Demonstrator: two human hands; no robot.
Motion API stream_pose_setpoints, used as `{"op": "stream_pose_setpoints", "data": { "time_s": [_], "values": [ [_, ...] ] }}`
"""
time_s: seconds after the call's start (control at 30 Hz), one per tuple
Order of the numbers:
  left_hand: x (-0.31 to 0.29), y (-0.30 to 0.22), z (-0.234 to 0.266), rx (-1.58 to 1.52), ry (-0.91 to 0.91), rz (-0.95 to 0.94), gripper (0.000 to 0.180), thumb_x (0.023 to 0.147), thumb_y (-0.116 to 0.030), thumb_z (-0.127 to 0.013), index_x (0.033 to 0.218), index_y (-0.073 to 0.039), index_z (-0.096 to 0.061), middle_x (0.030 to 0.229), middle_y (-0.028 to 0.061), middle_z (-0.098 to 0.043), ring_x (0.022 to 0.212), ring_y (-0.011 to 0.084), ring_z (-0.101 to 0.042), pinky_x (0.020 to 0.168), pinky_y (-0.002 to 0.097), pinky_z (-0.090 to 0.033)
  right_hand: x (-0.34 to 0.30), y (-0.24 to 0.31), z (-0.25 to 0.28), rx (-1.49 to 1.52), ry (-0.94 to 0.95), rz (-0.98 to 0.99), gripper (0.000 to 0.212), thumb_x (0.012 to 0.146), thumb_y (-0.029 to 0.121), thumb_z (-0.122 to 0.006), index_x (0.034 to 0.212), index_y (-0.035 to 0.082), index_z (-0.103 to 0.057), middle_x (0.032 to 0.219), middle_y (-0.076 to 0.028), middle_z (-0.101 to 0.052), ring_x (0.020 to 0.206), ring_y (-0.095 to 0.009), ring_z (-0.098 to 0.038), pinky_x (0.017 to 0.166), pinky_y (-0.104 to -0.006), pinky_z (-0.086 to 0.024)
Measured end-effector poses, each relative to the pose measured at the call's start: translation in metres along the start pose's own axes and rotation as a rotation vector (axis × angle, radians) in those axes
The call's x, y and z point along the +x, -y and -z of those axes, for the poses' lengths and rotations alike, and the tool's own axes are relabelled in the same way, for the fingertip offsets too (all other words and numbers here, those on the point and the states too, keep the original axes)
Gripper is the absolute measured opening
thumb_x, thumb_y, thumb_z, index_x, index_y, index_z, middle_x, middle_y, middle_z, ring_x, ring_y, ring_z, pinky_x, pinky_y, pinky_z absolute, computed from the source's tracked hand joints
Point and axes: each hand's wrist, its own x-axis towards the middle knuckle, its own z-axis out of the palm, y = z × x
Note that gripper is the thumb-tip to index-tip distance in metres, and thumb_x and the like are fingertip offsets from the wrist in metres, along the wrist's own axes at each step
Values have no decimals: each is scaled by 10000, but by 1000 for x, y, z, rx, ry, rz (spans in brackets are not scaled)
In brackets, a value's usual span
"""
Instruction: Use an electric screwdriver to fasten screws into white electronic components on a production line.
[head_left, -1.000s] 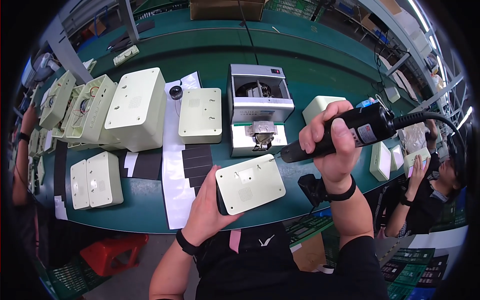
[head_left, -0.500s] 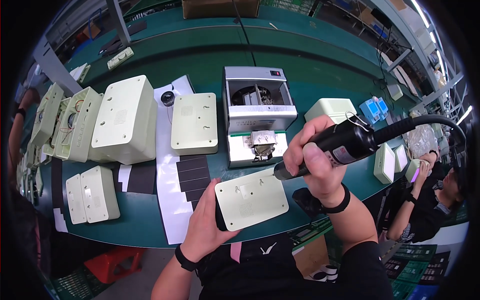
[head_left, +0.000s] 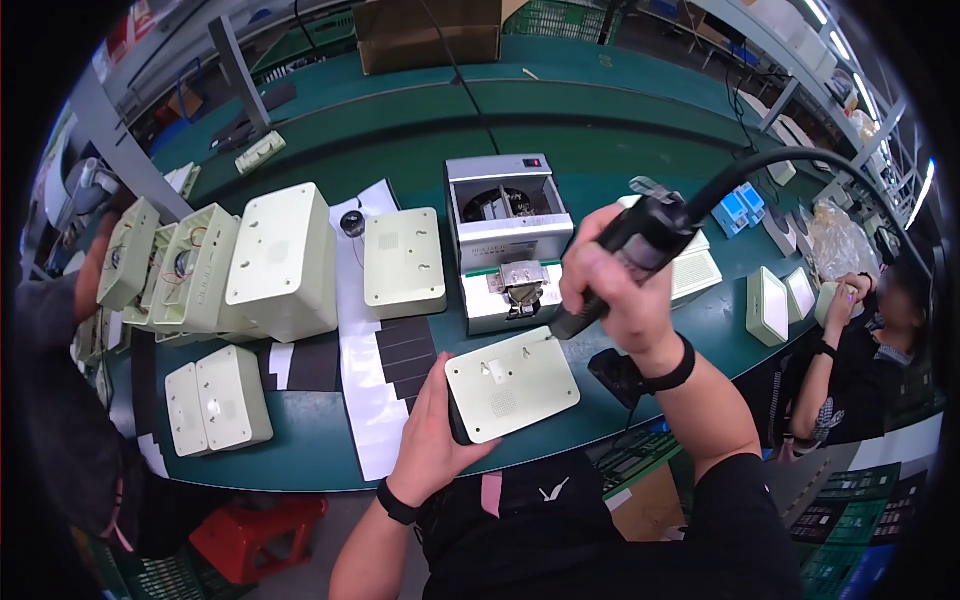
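Note:
My right hand [head_left: 625,290] is wrapped round a black electric screwdriver [head_left: 640,245] with a cable at its back end. Its tip meets the far right corner of a pale green plastic housing [head_left: 530,400], which lies with its holed face up at the table's front edge. My left hand [head_left: 432,440] grips the housing's left side, thumb along the near edge. Just beyond the housing stands a grey screw feeder [head_left: 510,225], with loose screws in its open tray.
More pale housings stand at the left, among them a tall stack [head_left: 285,260], a pair [head_left: 220,400] and a single one [head_left: 405,260] on white sheets. Black foam pieces [head_left: 408,355] lie near it. Co-workers sit at both sides. A blue block [head_left: 738,210] is at the right.
The whole view has shifted, so the bench items appear farther right on the left side. The screwdriver stands steeper, its tip still at the same corner. My left hand keeps its hold.

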Motion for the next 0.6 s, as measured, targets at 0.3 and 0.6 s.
{"op": "stream_pose_setpoints", "data": {
  "time_s": [0.3,0.6],
  "values": [
    [18,-8,-9,-38,97,-38,1144,634,-176,-896,1524,-6,-198,1480,237,-406,1371,372,-436,1114,394,-395,38,16,-18,-47,-19,112,178,908,155,-591,951,10,-497,657,-68,-542,523,-151,-544,512,-293,-464],
    [21,-1,-6,-92,101,-56,1112,644,-185,-887,1509,-4,-213,1495,225,-373,1398,384,-384,1138,407,-372,5,23,-54,161,113,53,221,902,161,-614,987,14,-472,658,-75,-549,522,-142,-539,515,-288,-464]
  ]
}}
